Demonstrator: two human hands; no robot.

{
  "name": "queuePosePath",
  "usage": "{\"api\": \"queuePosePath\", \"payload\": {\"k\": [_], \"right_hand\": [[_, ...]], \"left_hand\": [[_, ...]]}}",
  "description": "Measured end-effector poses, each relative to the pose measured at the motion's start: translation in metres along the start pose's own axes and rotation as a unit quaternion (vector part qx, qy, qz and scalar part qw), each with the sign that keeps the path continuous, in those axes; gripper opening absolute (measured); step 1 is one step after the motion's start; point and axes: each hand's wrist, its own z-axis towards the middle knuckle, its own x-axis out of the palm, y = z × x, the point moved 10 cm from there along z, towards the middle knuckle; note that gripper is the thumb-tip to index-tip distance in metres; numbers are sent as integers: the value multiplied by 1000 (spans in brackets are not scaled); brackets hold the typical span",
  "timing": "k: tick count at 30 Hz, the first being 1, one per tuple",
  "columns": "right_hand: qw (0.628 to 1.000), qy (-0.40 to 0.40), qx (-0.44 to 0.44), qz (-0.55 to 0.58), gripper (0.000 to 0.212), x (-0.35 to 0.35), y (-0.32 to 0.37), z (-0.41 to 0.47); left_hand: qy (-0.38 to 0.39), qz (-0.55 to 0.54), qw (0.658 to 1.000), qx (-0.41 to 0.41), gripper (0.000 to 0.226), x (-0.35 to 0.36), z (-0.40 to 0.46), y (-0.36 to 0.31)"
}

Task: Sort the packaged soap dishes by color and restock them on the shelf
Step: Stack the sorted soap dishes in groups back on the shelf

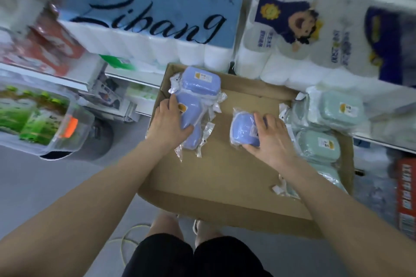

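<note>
A brown cardboard box (225, 177) lies open below me. At its left, several blue soap dishes in clear bags are piled, the farthest one (200, 80) on top. My left hand (170, 122) grips the nearer blue packaged dish (191, 117) in that pile, thumb round its near side. My right hand (273, 136) grips a single blue packaged dish (243, 129) in the middle of the box. Pale green packaged dishes (318, 145) are stacked along the box's right side, and another green one (341, 109) lies higher up at the shelf edge.
Large packs of toilet rolls, one blue (155, 13) and one white with a cartoon figure (301, 36), fill the shelf behind the box. Packaged goods (33, 117) sit on lower shelves at left. A red box (406, 193) stands at right. Grey floor lies at lower left.
</note>
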Motion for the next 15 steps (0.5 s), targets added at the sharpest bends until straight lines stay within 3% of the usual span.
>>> {"api": "queuePosePath", "payload": {"k": [8,15], "right_hand": [[993,-102,-45,27,96,-145,44,32],[973,-200,-116,20,83,-270,102,56]], "left_hand": [[-110,39,990,78,93,-128,-22,-35],[-201,41,970,131,91,-238,-44,-41]]}}
